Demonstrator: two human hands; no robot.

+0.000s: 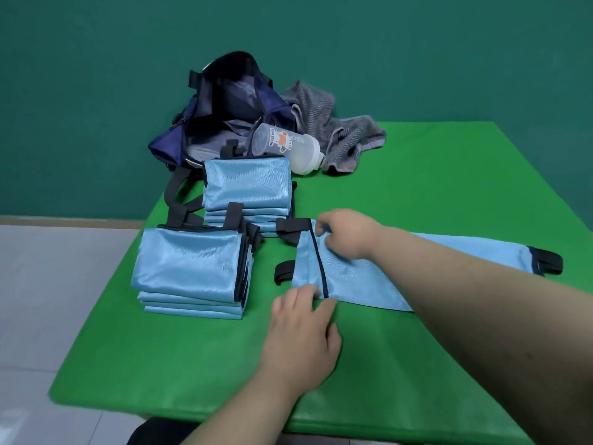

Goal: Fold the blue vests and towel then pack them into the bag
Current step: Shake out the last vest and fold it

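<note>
A light blue vest with black trim lies stretched across the green table, its black straps at both ends. My right hand pinches its far left corner. My left hand pinches the near left corner. Two stacks of folded blue vests stand to the left: a near stack and a far stack. Behind them the navy bag stands open at the table's back. A crumpled grey towel lies to the right of the bag.
A clear plastic bottle lies on its side between the bag and the far stack. The green table ends at a teal wall behind. Pale floor tiles show past the table's left edge.
</note>
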